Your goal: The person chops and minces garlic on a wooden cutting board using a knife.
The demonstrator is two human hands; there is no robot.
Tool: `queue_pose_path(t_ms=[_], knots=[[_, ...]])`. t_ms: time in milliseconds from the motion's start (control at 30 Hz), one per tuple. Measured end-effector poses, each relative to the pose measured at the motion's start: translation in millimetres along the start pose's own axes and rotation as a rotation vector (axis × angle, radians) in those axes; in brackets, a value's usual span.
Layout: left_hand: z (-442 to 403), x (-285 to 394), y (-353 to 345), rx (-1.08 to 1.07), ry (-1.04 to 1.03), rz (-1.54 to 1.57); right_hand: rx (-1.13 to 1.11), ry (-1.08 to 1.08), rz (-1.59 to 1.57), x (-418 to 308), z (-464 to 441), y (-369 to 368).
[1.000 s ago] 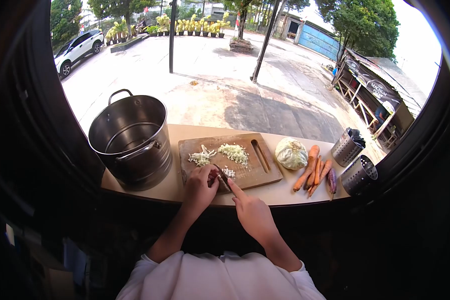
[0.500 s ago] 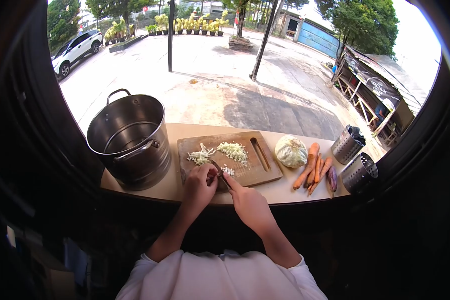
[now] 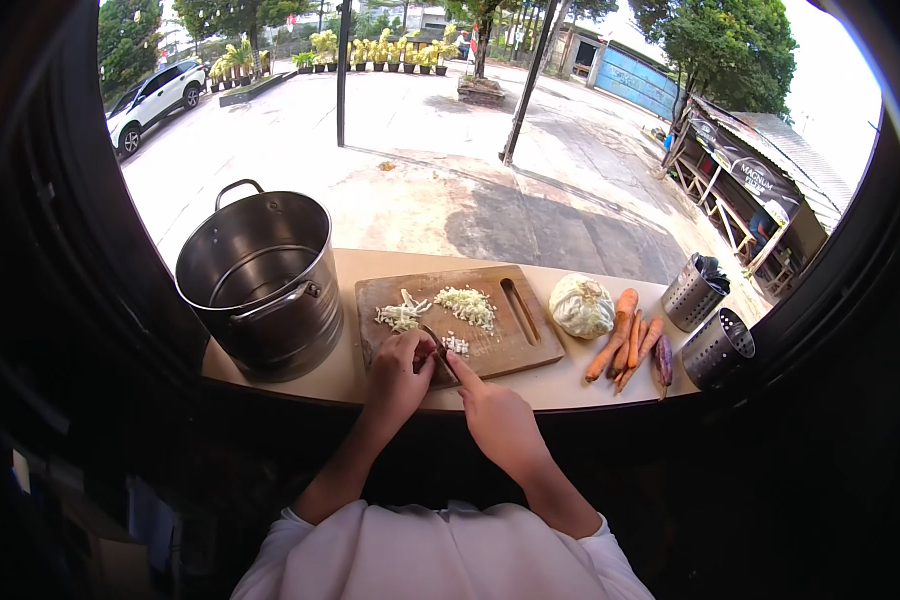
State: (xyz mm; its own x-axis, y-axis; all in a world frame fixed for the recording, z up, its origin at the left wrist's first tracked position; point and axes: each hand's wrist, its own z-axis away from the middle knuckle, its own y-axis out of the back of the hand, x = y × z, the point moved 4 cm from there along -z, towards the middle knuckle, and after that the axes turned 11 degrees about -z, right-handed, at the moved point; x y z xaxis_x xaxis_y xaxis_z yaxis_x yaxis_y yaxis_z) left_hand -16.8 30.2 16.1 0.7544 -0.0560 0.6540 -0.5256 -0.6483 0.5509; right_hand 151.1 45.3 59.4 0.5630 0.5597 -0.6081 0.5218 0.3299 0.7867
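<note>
A wooden cutting board (image 3: 490, 350) lies on the counter, with a long slot near its right end. My right hand (image 3: 500, 415) grips a knife (image 3: 442, 350), its index finger stretched along the blade's back. Close to the blade's left side, my left hand (image 3: 402, 370) has its fingers curled together over the board's front part; what they pinch is too small to name. Small white diced pieces (image 3: 455, 344) lie just right of the knife. Behind them sit a chopped pale pile (image 3: 467, 308) and a heap of thin white strips (image 3: 402, 311).
A large metal pot (image 3: 260, 290) stands left of the board. To the right are a cabbage (image 3: 581, 306), several carrots (image 3: 627, 340), a purple vegetable (image 3: 664, 362) and two perforated metal holders (image 3: 695, 292), (image 3: 719, 350). The counter's front edge (image 3: 560, 407) runs near my wrists.
The knife and my right hand have shifted slightly against the left fingers. My left hand stays nearly in place, and the piles look the same.
</note>
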Motion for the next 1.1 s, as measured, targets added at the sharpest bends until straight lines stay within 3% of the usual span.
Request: queue_pose_path(t_ms=[1100], knots=[[-1.6, -4.6, -4.3, -0.005, 0.005, 0.014, -0.075, -0.049, -0.185, 6.3, 6.6, 25.9]])
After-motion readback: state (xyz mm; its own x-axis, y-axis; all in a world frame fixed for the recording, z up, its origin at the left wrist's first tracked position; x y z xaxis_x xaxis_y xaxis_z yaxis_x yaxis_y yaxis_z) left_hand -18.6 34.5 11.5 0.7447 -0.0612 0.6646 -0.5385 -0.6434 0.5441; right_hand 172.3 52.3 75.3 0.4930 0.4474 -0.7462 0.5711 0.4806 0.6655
